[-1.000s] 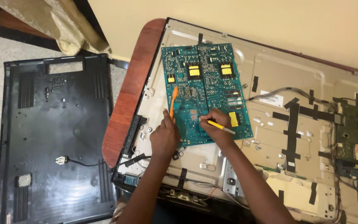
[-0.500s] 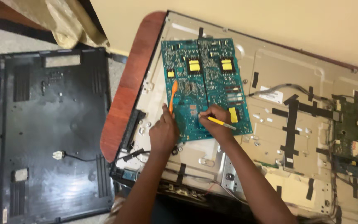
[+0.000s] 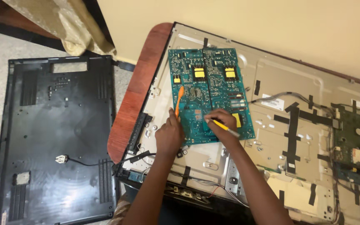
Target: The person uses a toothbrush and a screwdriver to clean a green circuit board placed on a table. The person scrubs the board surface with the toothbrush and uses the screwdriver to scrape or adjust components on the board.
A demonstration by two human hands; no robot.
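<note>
Green rectangular circuit board on grey metal chassis | my left hand grips orange plastic tool | my right hand grips yellow-handled tool.

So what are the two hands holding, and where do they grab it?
Left hand grips the orange tool by its lower end; right hand pinches the yellow tool near its middle.

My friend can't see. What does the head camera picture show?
Two hands work on a teal circuit board lying on an opened flat screen's metal back: the left hand holds an orange tool, the right hand a yellow one. A black rear cover lies on the floor.
</note>
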